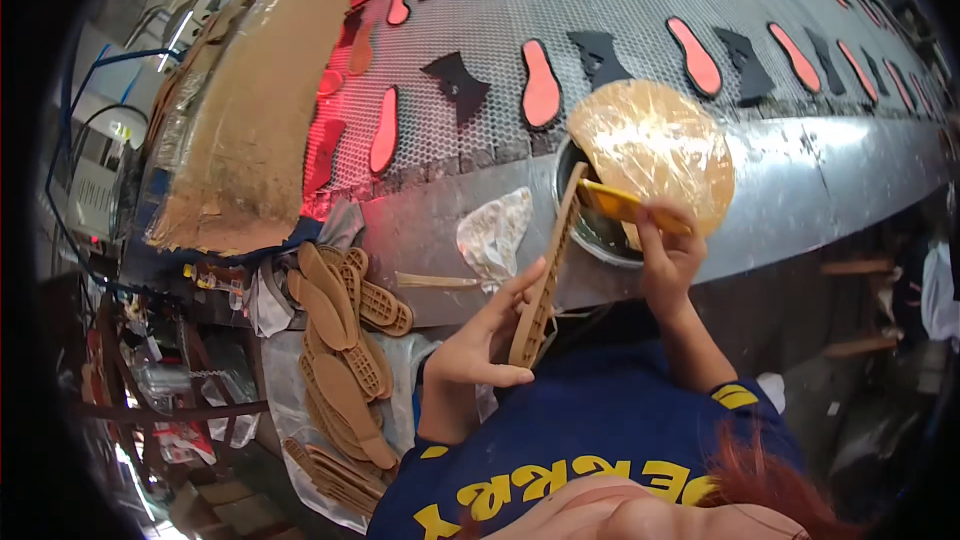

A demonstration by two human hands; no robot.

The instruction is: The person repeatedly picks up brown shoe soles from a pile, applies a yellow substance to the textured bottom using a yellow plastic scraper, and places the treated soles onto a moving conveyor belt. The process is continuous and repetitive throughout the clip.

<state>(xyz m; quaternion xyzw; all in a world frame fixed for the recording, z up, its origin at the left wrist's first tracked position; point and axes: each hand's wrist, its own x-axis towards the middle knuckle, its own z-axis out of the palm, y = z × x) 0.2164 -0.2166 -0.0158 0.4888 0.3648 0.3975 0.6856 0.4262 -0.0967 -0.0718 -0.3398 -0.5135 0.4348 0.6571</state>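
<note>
the thing in hand was a long tan shoe sole [549, 285] of what looked like moulded rubber, with rows of hollows along the side that showed. it stood tilted, just left of a round metal bowl [605, 256] partly covered by a round tan disc [665, 140] wrapped in clear film; its far tip reached beside the bowl's left rim, though whether the two touched could not be told. the left hand [472, 345] gripped the sole toward its near end, thumb and fingers narrowed on it. the right hand [670, 255], at the bowl's near right side, was closed around a flat yellow tool [622, 204], which reached across the bowl's mouth toward the sole's far tip.

the sole would likely be light and springy, bending a little along its length, not brittle. its hollows would probably give good purchase, while any wet patch might turn slick. the sidewalls toward the near end seemed the best hold, keeping fingers off the end beside the bowl. similar tan soles [340, 405] lay piled well left of the bowl, beyond the bare grey metal surface [800, 175] that also ran to its right.
</note>
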